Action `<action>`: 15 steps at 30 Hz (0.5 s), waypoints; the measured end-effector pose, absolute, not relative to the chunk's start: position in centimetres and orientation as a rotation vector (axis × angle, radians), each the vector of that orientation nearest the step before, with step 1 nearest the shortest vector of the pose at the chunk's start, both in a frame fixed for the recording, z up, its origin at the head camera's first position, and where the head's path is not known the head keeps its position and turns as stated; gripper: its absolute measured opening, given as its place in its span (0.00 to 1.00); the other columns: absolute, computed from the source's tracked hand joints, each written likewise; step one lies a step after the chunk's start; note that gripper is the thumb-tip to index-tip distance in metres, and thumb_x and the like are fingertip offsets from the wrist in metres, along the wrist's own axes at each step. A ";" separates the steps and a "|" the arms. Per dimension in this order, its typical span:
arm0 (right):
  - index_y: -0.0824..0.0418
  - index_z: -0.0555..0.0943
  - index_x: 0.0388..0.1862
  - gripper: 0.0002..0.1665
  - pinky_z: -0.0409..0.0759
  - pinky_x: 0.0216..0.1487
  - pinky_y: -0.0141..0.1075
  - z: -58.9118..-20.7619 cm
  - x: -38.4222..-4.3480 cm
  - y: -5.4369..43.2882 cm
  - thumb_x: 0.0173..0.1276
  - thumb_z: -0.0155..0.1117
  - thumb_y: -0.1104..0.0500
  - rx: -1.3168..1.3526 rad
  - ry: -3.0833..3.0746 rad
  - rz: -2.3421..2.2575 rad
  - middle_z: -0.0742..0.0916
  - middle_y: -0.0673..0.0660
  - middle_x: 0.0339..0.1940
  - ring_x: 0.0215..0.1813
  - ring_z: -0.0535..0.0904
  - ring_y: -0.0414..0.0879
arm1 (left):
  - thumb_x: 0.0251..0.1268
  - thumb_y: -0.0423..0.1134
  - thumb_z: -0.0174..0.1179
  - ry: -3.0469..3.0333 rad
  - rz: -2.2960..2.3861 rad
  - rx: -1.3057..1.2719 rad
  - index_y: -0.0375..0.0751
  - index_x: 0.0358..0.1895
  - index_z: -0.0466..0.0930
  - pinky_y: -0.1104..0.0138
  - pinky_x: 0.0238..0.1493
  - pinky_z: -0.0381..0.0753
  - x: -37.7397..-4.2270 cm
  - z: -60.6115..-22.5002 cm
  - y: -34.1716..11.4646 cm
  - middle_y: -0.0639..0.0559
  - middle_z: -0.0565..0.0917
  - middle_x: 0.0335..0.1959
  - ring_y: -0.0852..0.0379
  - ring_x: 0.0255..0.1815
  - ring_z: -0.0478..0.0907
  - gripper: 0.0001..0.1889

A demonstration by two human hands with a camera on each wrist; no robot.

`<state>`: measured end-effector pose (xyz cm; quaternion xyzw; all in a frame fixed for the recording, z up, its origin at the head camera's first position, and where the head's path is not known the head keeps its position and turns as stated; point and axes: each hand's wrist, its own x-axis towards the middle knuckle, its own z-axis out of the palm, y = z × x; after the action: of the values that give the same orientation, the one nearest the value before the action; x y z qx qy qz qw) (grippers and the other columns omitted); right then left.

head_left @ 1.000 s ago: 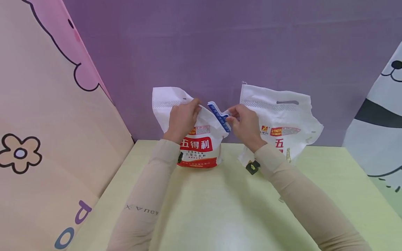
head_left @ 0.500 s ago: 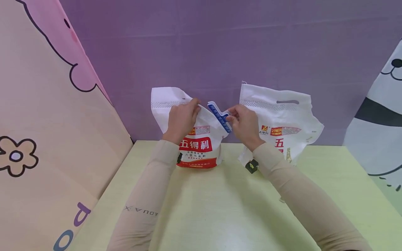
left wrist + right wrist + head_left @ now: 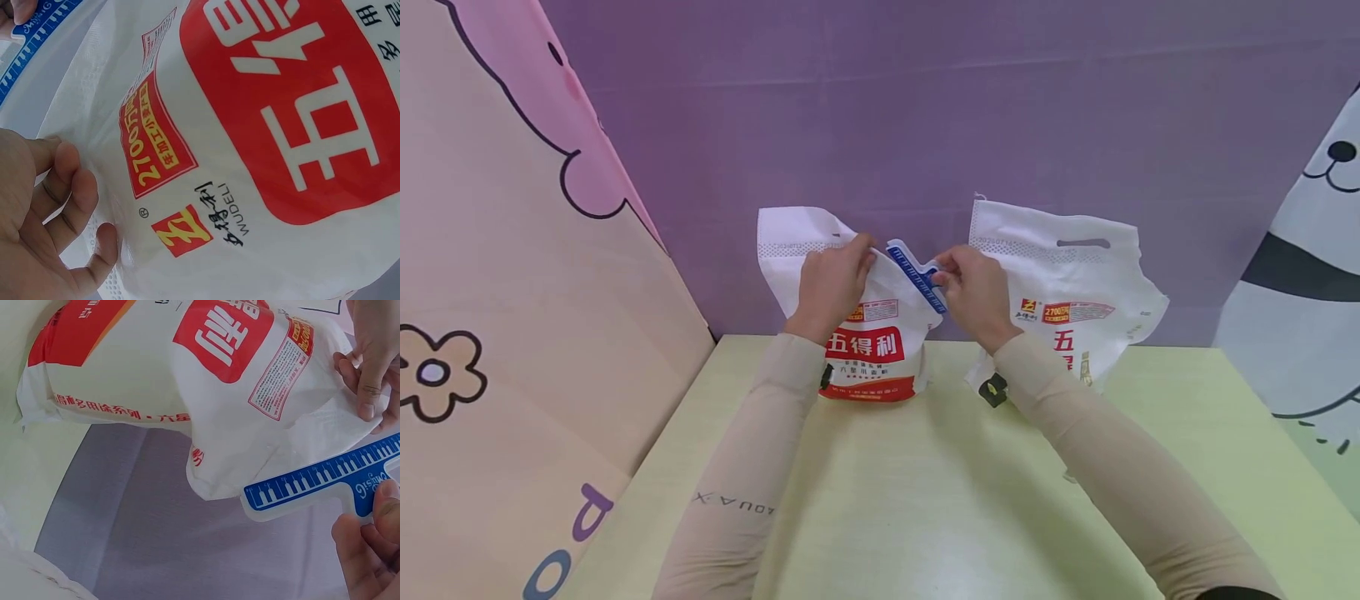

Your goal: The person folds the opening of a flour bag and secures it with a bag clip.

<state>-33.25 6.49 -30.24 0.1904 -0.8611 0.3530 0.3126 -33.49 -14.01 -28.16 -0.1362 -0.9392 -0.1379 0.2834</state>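
Observation:
A white bag with red print stands on the table, its top tilted and creased. My left hand pinches the bag's upper edge between thumb and fingers. My right hand pinches the handle of a blue-and-white clip printed with piano keys. In the right wrist view the long clip lies along the bag's slanting top edge. I cannot tell whether its jaws have the edge between them. In the left wrist view only one end of the clip shows.
A second white bag with a handle slot stands close to the right forearm, partly hidden by it. A small black item is at its lower left. The pale yellow table meets a purple backdrop behind and a printed panel at left.
My right hand and the clip have shifted slightly left, closer over the bag's slanting edge. My left hand keeps its pinch on the bag. The head view has drifted a little.

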 end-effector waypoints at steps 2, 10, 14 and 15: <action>0.63 0.81 0.41 0.06 0.82 0.38 0.39 -30.1 -33.3 6.4 0.66 0.60 0.64 0.494 -2.276 0.936 0.86 0.57 0.37 0.37 0.83 0.49 | 0.70 0.49 0.51 -2.509 -0.367 -0.367 0.56 0.56 0.72 0.55 0.44 0.81 -33.5 -28.0 -14.0 0.50 0.85 0.45 0.49 0.40 0.83 0.14; 0.62 0.81 0.42 0.07 0.83 0.39 0.40 -29.4 -33.5 6.1 0.67 0.60 0.64 0.478 -2.283 0.943 0.86 0.58 0.37 0.37 0.83 0.50 | 0.70 0.49 0.50 -2.501 -0.386 -0.354 0.55 0.56 0.71 0.57 0.39 0.83 -33.3 -27.7 -14.3 0.50 0.85 0.45 0.48 0.40 0.83 0.14; 0.61 0.81 0.40 0.06 0.83 0.40 0.40 -29.5 -33.3 6.0 0.67 0.59 0.64 0.457 -2.298 0.981 0.85 0.56 0.36 0.37 0.83 0.49 | 0.71 0.48 0.50 -2.478 -0.369 -0.376 0.55 0.55 0.71 0.59 0.39 0.82 -33.4 -27.8 -14.5 0.50 0.85 0.43 0.50 0.37 0.83 0.13; 0.61 0.81 0.41 0.06 0.83 0.40 0.40 -29.5 -33.3 6.0 0.67 0.59 0.63 0.453 -2.305 0.987 0.85 0.56 0.37 0.37 0.83 0.49 | 0.71 0.48 0.49 -2.475 -0.368 -0.381 0.55 0.55 0.71 0.59 0.39 0.82 -33.4 -27.9 -14.5 0.50 0.85 0.43 0.50 0.37 0.83 0.13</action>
<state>-33.32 5.96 -29.54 0.1701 -0.8652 0.3704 0.2922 -33.40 -14.48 -27.86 -0.1435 -0.9327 -0.1388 0.3004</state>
